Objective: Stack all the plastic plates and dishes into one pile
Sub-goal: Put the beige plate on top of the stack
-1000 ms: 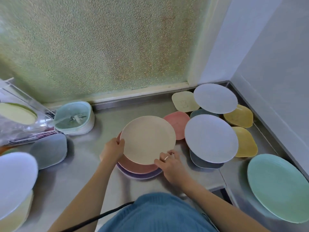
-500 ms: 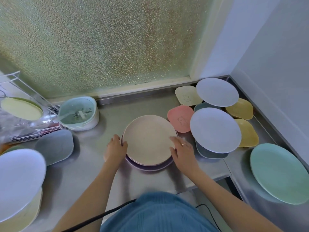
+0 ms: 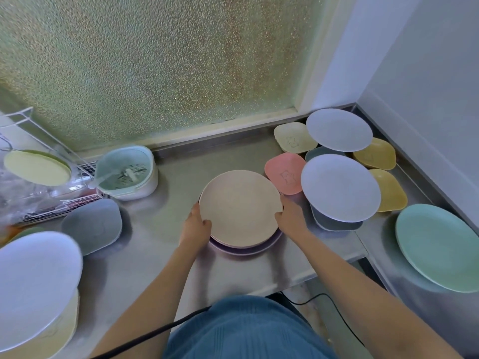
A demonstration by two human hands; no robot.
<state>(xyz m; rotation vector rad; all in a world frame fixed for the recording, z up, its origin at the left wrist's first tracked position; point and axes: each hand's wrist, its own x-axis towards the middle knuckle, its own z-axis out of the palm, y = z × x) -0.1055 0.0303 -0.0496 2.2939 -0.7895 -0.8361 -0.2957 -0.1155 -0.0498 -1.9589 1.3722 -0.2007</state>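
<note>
The beige round plate (image 3: 239, 207) sits on top of a short pile at the middle of the steel counter (image 3: 160, 255), with a lavender plate (image 3: 246, 251) showing beneath its near edge. The left hand (image 3: 195, 228) holds the pile at its left rim, thumb over the beige plate's edge and fingers curled down the side; the right hand (image 3: 289, 216) holds the opposite rim in the same manner. Relative to this pile, a pink square dish (image 3: 284, 173) lies just beside it to the far right, and two grey-white round plates (image 3: 340, 187) rest on darker dishes further right, flanked by yellow dishes (image 3: 390, 190). A mint-green plate (image 3: 438, 246) lies well apart to the right; a grey square dish (image 3: 92, 225) lies to the left. Judgement: these plastic pieces appear light, stiff and unlikely to break, but smooth faces may slide on one another, so the pile could shift if tilted. Hold is best taken at opposite rims, fingers under the lowest plate. The square dishes will likely seat poorly on round plates and should be centred with care.
</note>
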